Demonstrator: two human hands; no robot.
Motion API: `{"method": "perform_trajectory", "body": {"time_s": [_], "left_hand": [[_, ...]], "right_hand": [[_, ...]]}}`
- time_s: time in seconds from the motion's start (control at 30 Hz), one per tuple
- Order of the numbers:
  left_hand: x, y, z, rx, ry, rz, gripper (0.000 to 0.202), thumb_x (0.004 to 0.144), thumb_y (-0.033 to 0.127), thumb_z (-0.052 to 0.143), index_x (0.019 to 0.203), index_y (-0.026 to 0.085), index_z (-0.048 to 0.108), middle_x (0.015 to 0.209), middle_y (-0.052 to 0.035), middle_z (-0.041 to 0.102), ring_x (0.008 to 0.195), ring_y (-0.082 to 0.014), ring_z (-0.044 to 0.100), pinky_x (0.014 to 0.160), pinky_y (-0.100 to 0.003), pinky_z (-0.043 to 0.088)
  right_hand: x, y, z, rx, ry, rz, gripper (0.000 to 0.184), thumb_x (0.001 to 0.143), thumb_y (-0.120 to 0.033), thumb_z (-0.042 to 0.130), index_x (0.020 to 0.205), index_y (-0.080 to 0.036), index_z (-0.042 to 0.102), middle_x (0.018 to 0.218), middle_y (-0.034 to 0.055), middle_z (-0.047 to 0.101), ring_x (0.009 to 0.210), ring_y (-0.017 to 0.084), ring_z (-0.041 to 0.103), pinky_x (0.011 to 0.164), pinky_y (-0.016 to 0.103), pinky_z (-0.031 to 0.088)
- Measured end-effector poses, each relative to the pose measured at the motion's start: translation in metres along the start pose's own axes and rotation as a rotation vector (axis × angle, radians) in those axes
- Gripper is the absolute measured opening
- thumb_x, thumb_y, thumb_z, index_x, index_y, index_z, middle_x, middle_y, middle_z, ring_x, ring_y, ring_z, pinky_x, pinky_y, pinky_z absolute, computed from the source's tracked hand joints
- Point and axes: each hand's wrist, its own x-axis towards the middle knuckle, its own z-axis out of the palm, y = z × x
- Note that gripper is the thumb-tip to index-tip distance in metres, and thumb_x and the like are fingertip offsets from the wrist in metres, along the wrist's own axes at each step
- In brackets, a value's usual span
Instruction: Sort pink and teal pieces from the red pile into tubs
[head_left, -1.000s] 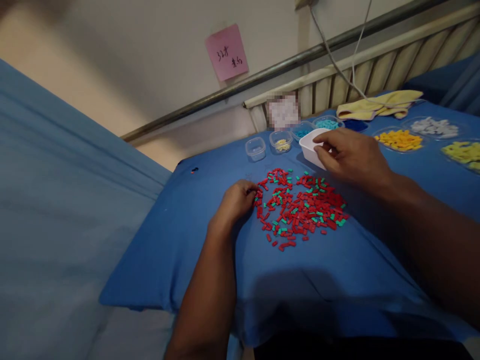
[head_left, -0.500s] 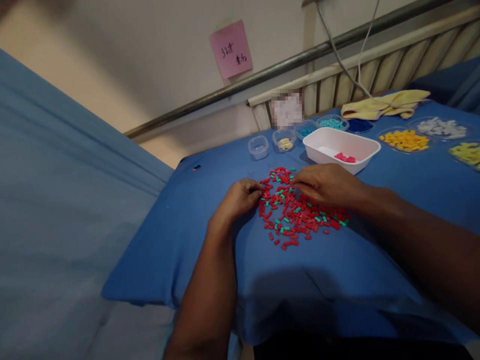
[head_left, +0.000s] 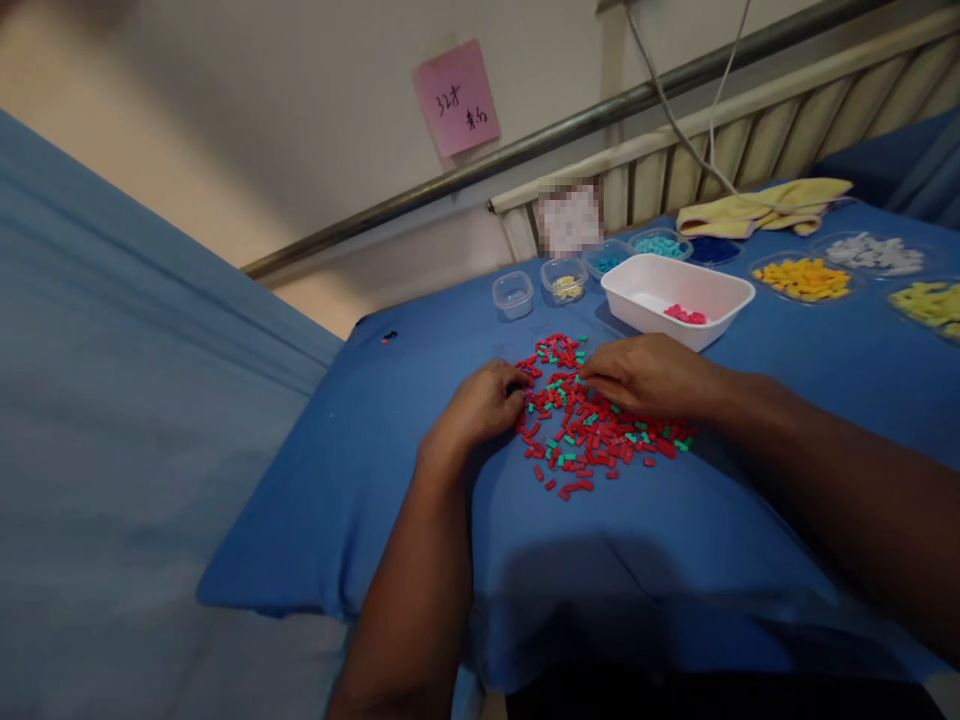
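A spread of small red pieces [head_left: 600, 440] with green pieces [head_left: 568, 457] mixed in lies on the blue cloth. My left hand [head_left: 484, 405] rests at the spread's left edge, fingers curled and thumb close to the forefinger; what is between them I cannot make out. From the right, my right hand [head_left: 641, 375] reaches over the pieces with its fingertips pinched together low among them. Anything in that pinch is too small to see, and part of the spread is hidden under this hand.
Behind my right hand stands a white tub [head_left: 675, 305] with pink pieces inside. Clear containers [head_left: 514, 297] line the back, several holding coloured pieces, including orange ones [head_left: 806, 279]. A yellow cloth [head_left: 757, 208] lies by the railing [head_left: 645, 150], and a blue curtain [head_left: 112, 400] hangs at left.
The view has shifted slightly. My left hand's thumb and forefinger have changed position a little at the red pieces, and my right fingertips remain among them.
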Motion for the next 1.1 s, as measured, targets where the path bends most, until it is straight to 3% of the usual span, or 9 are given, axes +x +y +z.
{"method": "perform_trajectory", "body": {"time_s": [0.3,0.57,0.9,1.0,1.1], "left_hand": [[-0.001,0.014,0.0,0.046,-0.014,-0.041,0.031,0.095,0.022,0.06,0.116,0.02,0.082,0.117,-0.0108,0.077,0.107,-0.0268,0.071,0.096,-0.037,0.055],[-0.001,0.011,0.001,0.025,-0.021,-0.003,0.042,0.086,0.011,0.059,0.119,0.021,0.083,0.117,-0.0103,0.078,0.104,-0.0273,0.072,0.096,-0.039,0.055],[0.0,0.009,0.006,0.002,0.015,-0.014,0.027,0.095,0.018,0.063,0.11,0.025,0.084,0.114,-0.0081,0.079,0.104,-0.0261,0.071,0.097,-0.039,0.054],[0.002,0.007,0.009,-0.119,0.112,-0.049,0.023,0.093,0.019,0.065,0.108,0.022,0.082,0.11,-0.0081,0.078,0.101,-0.0247,0.071,0.095,-0.038,0.054],[0.006,0.016,0.014,-0.552,0.244,-0.139,0.018,0.092,0.029,0.073,0.106,0.018,0.078,0.094,-0.0059,0.075,0.082,-0.0196,0.068,0.078,-0.033,0.055]], "right_hand": [[-0.001,-0.003,-0.002,-0.024,0.0,0.002,0.023,0.109,-0.03,0.054,0.1,-0.021,0.073,0.097,0.0073,0.078,0.085,0.022,0.068,0.072,0.033,0.037],[-0.002,-0.003,-0.002,-0.002,0.025,-0.024,0.022,0.108,-0.029,0.055,0.101,-0.022,0.074,0.095,0.0055,0.077,0.084,0.022,0.069,0.072,0.033,0.039],[-0.002,-0.002,-0.002,-0.013,0.015,-0.019,0.022,0.109,-0.029,0.055,0.104,-0.022,0.076,0.098,0.0057,0.079,0.086,0.022,0.07,0.072,0.032,0.04],[-0.001,-0.003,-0.003,-0.027,0.036,-0.015,0.023,0.108,-0.028,0.055,0.103,-0.021,0.076,0.097,0.007,0.079,0.087,0.022,0.071,0.074,0.032,0.043],[0.001,-0.009,-0.004,0.026,0.172,0.004,0.023,0.108,-0.025,0.055,0.113,-0.02,0.076,0.104,0.0091,0.08,0.094,0.024,0.073,0.08,0.034,0.049]]}}
